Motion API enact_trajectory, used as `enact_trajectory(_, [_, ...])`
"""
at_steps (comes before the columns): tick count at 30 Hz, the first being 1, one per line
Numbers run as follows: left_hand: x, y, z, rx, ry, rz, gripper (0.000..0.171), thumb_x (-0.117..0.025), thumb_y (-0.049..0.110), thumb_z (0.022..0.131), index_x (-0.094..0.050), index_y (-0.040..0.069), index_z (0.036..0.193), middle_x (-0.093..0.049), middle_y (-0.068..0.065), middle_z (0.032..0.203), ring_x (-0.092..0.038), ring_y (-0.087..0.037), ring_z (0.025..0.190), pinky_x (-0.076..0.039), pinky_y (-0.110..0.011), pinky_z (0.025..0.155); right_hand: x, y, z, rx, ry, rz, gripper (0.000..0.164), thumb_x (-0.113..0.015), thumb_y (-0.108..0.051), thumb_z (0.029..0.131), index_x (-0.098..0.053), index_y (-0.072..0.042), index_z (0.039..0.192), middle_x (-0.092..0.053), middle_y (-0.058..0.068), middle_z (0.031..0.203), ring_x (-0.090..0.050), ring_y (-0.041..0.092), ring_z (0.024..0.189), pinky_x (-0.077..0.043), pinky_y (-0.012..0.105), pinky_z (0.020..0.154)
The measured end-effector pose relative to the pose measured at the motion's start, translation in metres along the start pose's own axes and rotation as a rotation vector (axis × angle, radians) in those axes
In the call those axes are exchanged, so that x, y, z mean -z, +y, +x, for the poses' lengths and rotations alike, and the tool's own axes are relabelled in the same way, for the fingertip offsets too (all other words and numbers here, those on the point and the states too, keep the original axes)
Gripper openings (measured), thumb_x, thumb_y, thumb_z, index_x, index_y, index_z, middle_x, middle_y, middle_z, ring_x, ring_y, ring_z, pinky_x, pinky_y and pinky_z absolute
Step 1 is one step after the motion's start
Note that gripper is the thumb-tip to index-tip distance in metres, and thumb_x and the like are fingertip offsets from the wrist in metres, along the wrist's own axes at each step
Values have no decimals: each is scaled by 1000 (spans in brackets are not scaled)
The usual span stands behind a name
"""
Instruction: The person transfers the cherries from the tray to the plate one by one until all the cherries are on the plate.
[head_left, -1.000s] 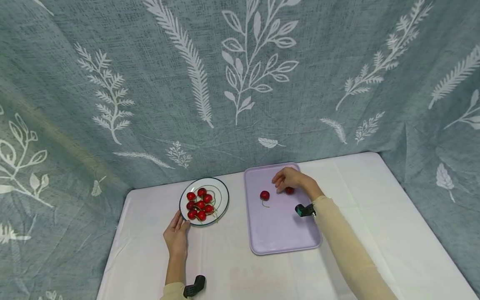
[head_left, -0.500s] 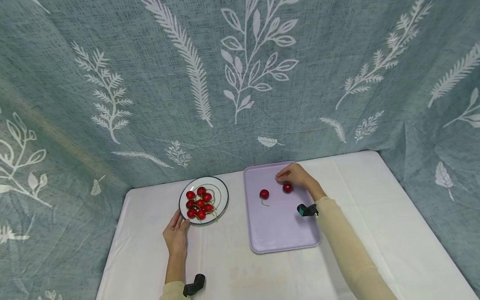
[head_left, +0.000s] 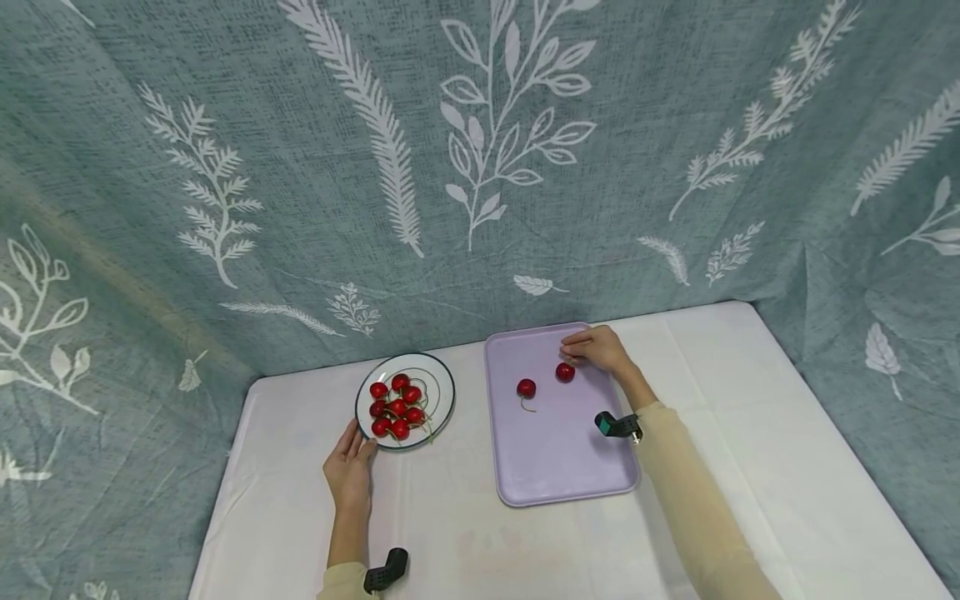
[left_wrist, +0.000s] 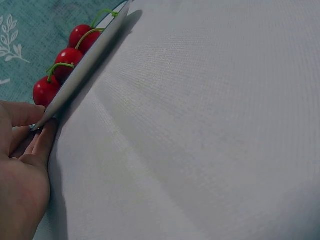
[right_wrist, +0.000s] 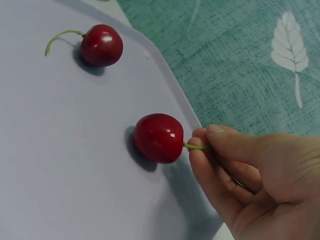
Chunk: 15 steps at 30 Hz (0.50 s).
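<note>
A white plate (head_left: 441, 392) with a dark rim bears several red cherries (head_left: 397, 407) with green stems. At its near-left edge my left hand (head_left: 347, 477) grips the rim; the left wrist view has the thumb above and fingers below the plate (left_wrist: 80, 75). My right hand (head_left: 602, 348) is over the far right part of a lilac tray (head_left: 562, 467). Between thumb and fingertips it pinches the green stem of a cherry (right_wrist: 158, 138), which sits on or just above the tray surface; I cannot tell which. Another cherry (head_left: 527, 388) lies to the left on the tray, its stem curved.
A white cloth (head_left: 450, 533) covers the table under plate and tray. Behind the table's far edge hangs a green curtain (head_left: 420, 283) with white leaf prints. Small black cameras (head_left: 386, 570) are strapped to both wrists.
My right hand has moved slightly right and now pinches the stem of the nearer cherry, which has shifted a little left and away from me. The left hand stays on the plate rim.
</note>
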<state>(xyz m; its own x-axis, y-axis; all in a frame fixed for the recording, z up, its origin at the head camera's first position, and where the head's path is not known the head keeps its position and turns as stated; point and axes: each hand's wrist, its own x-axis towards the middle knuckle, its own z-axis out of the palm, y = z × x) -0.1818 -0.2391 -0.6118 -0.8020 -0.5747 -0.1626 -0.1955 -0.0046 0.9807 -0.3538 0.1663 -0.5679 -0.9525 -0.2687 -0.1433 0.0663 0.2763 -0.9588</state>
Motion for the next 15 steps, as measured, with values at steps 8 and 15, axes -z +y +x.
enact_trajectory(8, [-1, 0, 0, -8, 1, -13, 58, -57, -3, 91, -40, -1, 147, -44, -18, 148, -44, -29, 136, -46, -13, 98, -1, 5, -4, -16, 100, 178, 35, -67, -2, 90, -62, 16, 119, -73, 16, 99, -69, 2, 73, -61, 23, 75])
enact_trajectory(15, [0, -2, 1, 3, 2, -33, 58, -57, -3, 91, -40, -1, 147, -43, -17, 149, -43, -28, 136, -46, -13, 98, -7, 7, -7, 18, 121, 331, 34, -62, 3, 93, -57, 21, 121, -73, 11, 98, -70, 3, 76, -60, 23, 80])
